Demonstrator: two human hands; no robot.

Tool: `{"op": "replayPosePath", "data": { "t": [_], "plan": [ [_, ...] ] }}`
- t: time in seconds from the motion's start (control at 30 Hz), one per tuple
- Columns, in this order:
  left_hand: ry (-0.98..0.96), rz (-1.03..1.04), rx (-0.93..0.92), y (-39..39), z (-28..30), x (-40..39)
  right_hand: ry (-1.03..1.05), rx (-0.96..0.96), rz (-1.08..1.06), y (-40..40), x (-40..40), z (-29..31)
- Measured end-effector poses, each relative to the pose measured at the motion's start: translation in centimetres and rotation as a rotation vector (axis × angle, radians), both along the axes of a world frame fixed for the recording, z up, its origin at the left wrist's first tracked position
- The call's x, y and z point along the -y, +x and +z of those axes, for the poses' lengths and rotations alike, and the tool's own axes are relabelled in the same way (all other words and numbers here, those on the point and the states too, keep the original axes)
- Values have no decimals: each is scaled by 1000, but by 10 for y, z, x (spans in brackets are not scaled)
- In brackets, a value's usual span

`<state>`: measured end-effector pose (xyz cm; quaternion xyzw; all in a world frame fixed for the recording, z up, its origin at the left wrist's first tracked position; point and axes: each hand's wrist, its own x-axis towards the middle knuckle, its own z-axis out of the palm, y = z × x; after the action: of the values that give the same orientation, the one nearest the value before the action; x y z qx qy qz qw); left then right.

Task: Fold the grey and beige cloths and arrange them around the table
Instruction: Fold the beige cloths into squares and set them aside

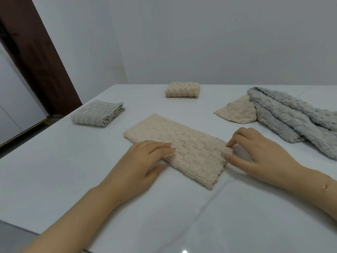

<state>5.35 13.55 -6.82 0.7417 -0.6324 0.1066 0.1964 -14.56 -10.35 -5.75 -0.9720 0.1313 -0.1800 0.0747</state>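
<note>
A beige cloth (184, 143), folded into a long strip, lies slanted on the white table (63, 161) in front of me. My left hand (144, 161) pinches its near left edge, fingers on top and thumb below. My right hand (255, 152) pinches the strip's right edge between fingertips and thumb. A folded grey cloth (98, 114) sits at the left. A folded beige cloth (182, 89) sits at the far middle. At the right, unfolded grey cloths (291, 117) lie in a heap over another flat beige cloth (237, 112).
The table's left edge (36, 128) runs diagonally beside a dark brown door frame (36, 52). A plain white wall (200, 42) stands behind the far edge. A thin bracelet (325, 187) is on my right wrist.
</note>
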Motion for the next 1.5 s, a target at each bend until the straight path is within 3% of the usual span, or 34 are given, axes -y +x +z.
{"op": "replayPosePath", "data": {
  "t": [0.1,0.2,0.43,0.63,0.77,0.83,0.9,1.1,1.37,1.5],
  "plan": [
    [-15,-209,-22,-38,3,11,114,83,17,-1,9,-6],
    [-25,-311,71,-60,5,31,173,139,37,1,14,-10],
    [-105,-209,163,-69,-1,47,339,166,187,-1,14,-12],
    [-226,-9,-543,-67,4,40,355,90,305,-3,11,-11],
    [-328,-48,-931,-65,9,36,374,153,297,0,13,-13],
    [-371,-67,-1032,-63,9,33,386,197,305,2,16,-16],
    [-381,-67,-1001,-61,9,31,407,222,313,4,16,-18],
    [-288,-46,-676,-59,12,24,632,194,274,2,8,-11],
    [-216,-97,-550,-56,9,22,711,189,221,2,6,-9],
    [-264,-106,-634,-55,9,21,838,214,211,0,1,-4]
  ]
}}
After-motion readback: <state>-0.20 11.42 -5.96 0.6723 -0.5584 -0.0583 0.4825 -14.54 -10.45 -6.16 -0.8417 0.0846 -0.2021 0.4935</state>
